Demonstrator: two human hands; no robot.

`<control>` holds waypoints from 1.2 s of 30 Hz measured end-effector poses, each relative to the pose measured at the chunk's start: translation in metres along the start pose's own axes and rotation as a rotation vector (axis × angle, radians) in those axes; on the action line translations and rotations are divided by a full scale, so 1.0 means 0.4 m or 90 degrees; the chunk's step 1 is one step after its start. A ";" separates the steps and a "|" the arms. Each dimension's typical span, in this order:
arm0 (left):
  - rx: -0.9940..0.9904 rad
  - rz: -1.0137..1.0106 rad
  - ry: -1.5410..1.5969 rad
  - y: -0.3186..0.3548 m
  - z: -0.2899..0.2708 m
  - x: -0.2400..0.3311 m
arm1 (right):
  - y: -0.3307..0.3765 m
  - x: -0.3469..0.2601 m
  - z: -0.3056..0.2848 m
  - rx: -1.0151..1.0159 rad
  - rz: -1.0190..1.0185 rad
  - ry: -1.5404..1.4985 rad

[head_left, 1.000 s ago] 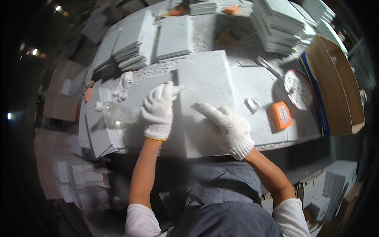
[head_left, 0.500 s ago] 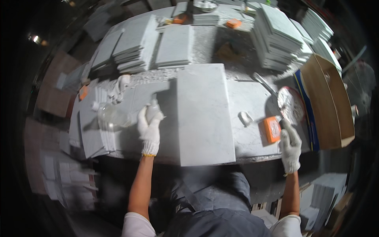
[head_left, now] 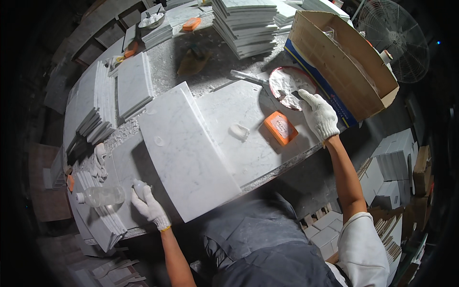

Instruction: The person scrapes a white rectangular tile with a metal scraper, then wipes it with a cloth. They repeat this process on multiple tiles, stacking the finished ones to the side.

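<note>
A white marble slab (head_left: 186, 153) lies on the bench before me, with a glossy clear spot on its left part. To its left, my gloved left hand (head_left: 149, 208) is closed round a small translucent squeeze bottle (head_left: 138, 185). My gloved right hand (head_left: 319, 117) reaches over a red-rimmed bowl of white paste (head_left: 282, 79). Its fingers pinch a dark flat scraper (head_left: 289, 98), whose blade is in the paste; the grip is partly hidden. Near that hand lies an orange block (head_left: 280, 128), and left of it a small white lump (head_left: 239, 131).
A cardboard box (head_left: 334, 62) stands right of the bowl, before a fan (head_left: 394, 40). Tall slab stacks (head_left: 246, 28) rise at the back. On the left are more slabs (head_left: 134, 83), a clear bottle (head_left: 103, 196) lying down and a cloth (head_left: 99, 160).
The view has swung right, so the bench appears tilted. My right hand has moved from the bowl's near edge to over it. The clear spot on the slab was not visible before.
</note>
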State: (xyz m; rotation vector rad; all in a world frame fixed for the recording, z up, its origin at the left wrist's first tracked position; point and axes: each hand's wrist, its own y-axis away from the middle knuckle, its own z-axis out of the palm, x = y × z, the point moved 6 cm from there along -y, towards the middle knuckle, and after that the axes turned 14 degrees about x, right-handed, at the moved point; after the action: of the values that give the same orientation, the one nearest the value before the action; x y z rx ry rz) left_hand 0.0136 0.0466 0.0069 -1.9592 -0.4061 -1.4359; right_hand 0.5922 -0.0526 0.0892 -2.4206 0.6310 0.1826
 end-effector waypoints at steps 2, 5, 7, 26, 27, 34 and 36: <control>0.003 0.003 -0.010 -0.001 0.003 -0.001 | -0.011 0.005 0.022 -0.025 0.009 0.033; 0.001 0.007 -0.019 -0.001 0.005 0.001 | -0.023 0.009 0.050 -0.011 -0.002 0.011; -0.005 0.010 -0.026 -0.002 0.004 0.001 | -0.026 0.020 0.073 -0.047 0.017 -0.005; 0.013 -0.035 0.016 0.003 0.003 -0.013 | -0.011 -0.019 -0.022 -0.108 0.363 -0.455; 0.024 -0.055 0.018 0.005 0.001 -0.021 | -0.007 -0.043 -0.037 -0.142 0.366 -0.468; 0.052 0.025 -0.130 0.017 -0.011 0.014 | 0.036 -0.396 -0.015 -0.356 0.228 -0.636; 0.056 0.023 -0.130 0.018 -0.012 0.029 | 0.065 -0.490 0.010 -0.437 0.199 -0.633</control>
State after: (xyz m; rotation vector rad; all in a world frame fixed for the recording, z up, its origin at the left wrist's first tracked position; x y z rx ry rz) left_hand 0.0186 0.0365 0.0162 -2.0367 -0.5129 -1.1796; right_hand 0.4081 0.0093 0.1262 -2.3528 0.4883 1.8338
